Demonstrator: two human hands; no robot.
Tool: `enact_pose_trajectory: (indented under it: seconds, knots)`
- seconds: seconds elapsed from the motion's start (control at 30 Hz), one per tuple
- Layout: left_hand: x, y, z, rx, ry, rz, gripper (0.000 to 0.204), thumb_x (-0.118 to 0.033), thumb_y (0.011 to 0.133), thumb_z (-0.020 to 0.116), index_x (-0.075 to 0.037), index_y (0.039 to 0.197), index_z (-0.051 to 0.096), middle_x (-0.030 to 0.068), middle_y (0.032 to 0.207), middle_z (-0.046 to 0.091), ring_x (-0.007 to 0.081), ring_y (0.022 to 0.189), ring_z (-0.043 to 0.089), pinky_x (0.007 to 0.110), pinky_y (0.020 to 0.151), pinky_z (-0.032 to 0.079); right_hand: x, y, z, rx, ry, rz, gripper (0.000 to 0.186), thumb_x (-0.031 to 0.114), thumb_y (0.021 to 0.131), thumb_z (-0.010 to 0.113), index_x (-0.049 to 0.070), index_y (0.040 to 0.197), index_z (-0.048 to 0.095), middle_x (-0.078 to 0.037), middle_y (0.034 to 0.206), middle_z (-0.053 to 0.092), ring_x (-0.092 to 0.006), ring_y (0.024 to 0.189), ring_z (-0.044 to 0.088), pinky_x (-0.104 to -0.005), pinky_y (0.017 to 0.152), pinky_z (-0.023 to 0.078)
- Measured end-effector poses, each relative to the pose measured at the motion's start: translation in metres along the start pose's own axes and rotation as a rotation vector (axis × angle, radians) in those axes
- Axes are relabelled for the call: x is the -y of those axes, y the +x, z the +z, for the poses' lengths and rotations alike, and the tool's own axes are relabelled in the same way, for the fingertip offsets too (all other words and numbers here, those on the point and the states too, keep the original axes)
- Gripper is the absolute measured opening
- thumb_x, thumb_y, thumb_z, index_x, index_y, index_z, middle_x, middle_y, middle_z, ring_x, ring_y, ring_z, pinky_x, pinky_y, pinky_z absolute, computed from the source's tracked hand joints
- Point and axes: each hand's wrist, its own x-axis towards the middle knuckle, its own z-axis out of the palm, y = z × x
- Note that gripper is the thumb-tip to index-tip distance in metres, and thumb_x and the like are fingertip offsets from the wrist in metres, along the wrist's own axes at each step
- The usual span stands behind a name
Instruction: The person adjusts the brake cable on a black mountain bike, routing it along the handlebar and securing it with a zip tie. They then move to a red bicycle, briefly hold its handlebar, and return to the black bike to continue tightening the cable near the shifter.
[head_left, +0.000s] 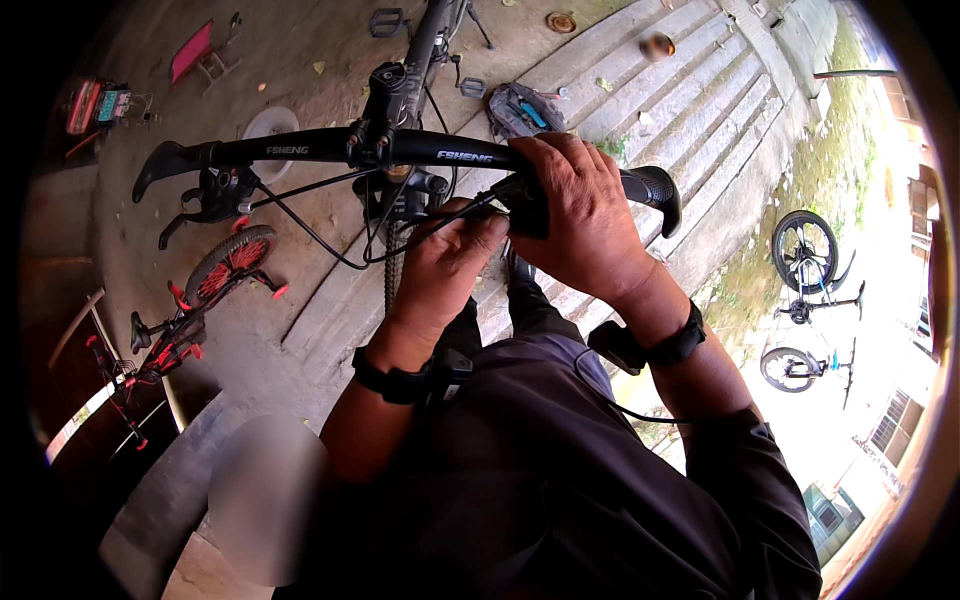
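Note:
A bicycle's black handlebar (pixel 310 147) spans the view in front of me, with a stem (pixel 385 105) at its middle. My right hand (pixel 580 205) wraps over the bar's right part, just inside the black grip (pixel 652 188), and partly covers the dark lever housing under it. Below the bar, my left hand (pixel 450 260) pinches a black cable (pixel 430 229) beside that housing; the fingertips partly hide the spot. On the left side of the bar hangs a brake lever with shifter (pixel 225 190). Black cables (pixel 305 230) loop beneath the stem.
The bicycle's frame (pixel 425 50) extends away from me. A grey bag (pixel 525 110) lies on concrete slabs (pixel 640 75). To the left are a white basin (pixel 272 130), a red-and-black bicycle (pixel 180 325) and a pink-seated chair (pixel 192 52). Another bicycle (pixel 805 250) stands at right.

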Motion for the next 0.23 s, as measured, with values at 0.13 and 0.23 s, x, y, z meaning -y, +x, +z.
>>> enact_pose_trajectory:
  seconds: [0.13, 0.23]
  knots:
    - [0.0056, -0.0018, -0.0008, 0.039, -0.056, -0.075, 0.017, -0.014, 0.096, 0.070, -0.002, 0.108, 0.068, -0.0014, 0.096, 0.067, 0.0046, 0.092, 0.059, 0.020, 0.082, 0.047, 0.0015, 0.0005, -0.0004, 0.012, 0.007, 0.017, 0.070, 0.017, 0.064, 0.079, 0.008, 0.128, 0.053, -0.014, 0.115, 0.058, -0.0345, 0.110, 0.056, -0.0455, 0.099, 0.041]
    - [0.0081, -0.0011, -0.0029, 0.032, -0.021, -0.087, 0.022, -0.015, 0.097, 0.069, 0.000, 0.113, 0.065, -0.0007, 0.098, 0.068, 0.0045, 0.089, 0.059, 0.022, 0.082, 0.048, 0.0032, 0.0014, -0.0001, 0.024, 0.002, 0.042, 0.070, 0.018, 0.065, 0.079, 0.010, 0.129, 0.052, -0.014, 0.117, 0.058, -0.0347, 0.112, 0.056, -0.0460, 0.099, 0.041]
